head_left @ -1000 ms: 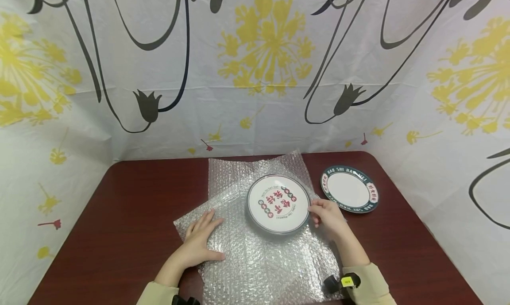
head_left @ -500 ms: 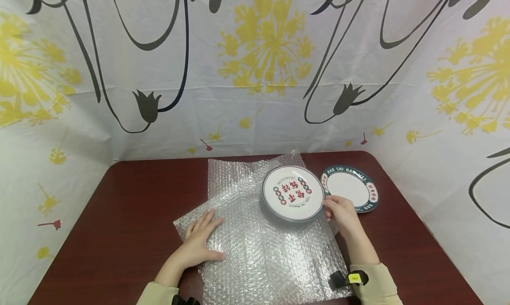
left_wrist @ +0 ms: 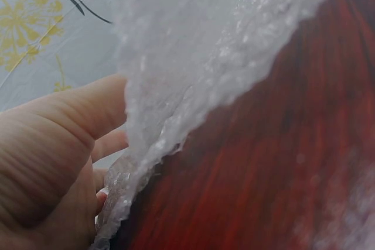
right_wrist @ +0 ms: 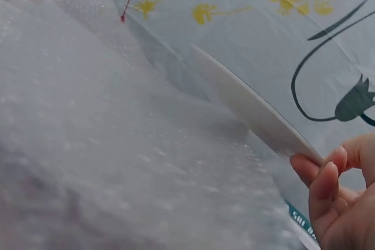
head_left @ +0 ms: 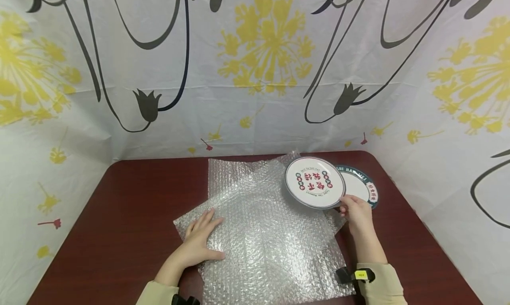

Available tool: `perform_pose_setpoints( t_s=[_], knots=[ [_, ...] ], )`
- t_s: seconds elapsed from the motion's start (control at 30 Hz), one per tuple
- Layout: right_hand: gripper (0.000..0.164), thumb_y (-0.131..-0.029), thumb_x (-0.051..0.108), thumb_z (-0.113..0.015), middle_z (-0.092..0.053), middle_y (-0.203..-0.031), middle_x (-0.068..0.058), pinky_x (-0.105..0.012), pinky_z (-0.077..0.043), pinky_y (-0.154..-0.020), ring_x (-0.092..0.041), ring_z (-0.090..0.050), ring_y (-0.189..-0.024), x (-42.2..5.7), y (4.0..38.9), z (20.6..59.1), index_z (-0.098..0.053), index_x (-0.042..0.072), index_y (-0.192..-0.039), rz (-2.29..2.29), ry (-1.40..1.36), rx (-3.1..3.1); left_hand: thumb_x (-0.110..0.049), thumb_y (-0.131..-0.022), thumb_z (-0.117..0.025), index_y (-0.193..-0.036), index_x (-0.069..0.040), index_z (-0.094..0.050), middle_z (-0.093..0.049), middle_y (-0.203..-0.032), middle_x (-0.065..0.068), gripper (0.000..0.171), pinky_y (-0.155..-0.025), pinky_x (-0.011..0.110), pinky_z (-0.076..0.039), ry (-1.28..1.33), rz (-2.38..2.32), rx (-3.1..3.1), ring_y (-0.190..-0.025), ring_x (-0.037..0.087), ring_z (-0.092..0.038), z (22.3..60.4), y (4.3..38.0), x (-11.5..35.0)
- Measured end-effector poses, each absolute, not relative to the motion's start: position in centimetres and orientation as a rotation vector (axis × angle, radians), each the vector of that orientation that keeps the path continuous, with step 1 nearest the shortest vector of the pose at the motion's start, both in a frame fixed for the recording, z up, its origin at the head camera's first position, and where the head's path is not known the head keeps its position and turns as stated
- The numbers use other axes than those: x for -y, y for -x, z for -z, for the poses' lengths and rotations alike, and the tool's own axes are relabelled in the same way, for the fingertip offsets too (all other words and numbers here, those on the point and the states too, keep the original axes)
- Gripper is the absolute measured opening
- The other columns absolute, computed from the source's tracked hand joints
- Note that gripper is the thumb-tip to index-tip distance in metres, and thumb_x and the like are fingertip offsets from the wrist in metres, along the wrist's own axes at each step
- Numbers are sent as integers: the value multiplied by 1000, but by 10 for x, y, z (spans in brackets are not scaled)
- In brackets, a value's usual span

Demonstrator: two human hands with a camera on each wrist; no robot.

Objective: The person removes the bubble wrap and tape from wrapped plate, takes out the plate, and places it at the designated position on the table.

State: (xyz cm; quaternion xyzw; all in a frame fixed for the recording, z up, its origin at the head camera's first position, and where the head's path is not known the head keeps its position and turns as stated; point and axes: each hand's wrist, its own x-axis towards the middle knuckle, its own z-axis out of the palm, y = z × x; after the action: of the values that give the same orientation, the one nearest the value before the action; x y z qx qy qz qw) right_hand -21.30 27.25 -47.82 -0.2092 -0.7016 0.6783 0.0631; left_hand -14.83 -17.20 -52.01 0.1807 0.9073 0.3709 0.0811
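My right hand [head_left: 357, 214] pinches the near right rim of a white plate [head_left: 314, 183] printed with red characters. In the right wrist view that plate [right_wrist: 252, 106] is seen nearly edge-on, tilted and raised above the bubble wrap [right_wrist: 146, 144]. Partly hidden behind it lies a second plate with a green lettered rim [head_left: 373, 194], flat on the table. My left hand [head_left: 197, 243] rests with spread fingers on the left edge of the bubble wrap [head_left: 263, 252]. Up close, the left wrist view shows this hand [left_wrist: 64, 144] beside the sheet's lifted edge.
The bubble wrap lies in overlapping layers across the middle of a dark red wooden table [head_left: 131, 207]. A white cloth with yellow and grey flower prints [head_left: 255, 119] hangs behind the table and along both sides.
The right hand has carried the red-printed plate from over the middle of the bubble wrap to the right and away, partly over the green-rimmed plate. The left hand has stayed put.
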Motion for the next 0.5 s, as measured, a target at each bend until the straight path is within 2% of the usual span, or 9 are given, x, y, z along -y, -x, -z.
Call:
perform_pose_setpoints(
  t_s=[0.3, 0.5],
  knots=[
    [8, -91, 3, -56, -57, -60, 1, -19, -42, -44, -7, -48, -50, -284, 216, 482, -61, -3, -90, -2041, 779, 1896, -47, -63, -83, -147, -12, -38, -7, -158, 14, 101, -107, 61, 6, -544, -1097, -2726, -143, 35, 0, 520, 148, 172],
    [8, -89, 2, -58, -56, -58, 1, -19, -42, -42, -6, -48, -48, -290, 215, 485, -63, -1, -84, -2042, 857, 1777, -47, -63, -83, -146, -11, -39, -7, -158, 14, 101, -107, 61, 6, -545, -1095, -2732, -143, 35, -1, 520, 148, 172]
  ],
)
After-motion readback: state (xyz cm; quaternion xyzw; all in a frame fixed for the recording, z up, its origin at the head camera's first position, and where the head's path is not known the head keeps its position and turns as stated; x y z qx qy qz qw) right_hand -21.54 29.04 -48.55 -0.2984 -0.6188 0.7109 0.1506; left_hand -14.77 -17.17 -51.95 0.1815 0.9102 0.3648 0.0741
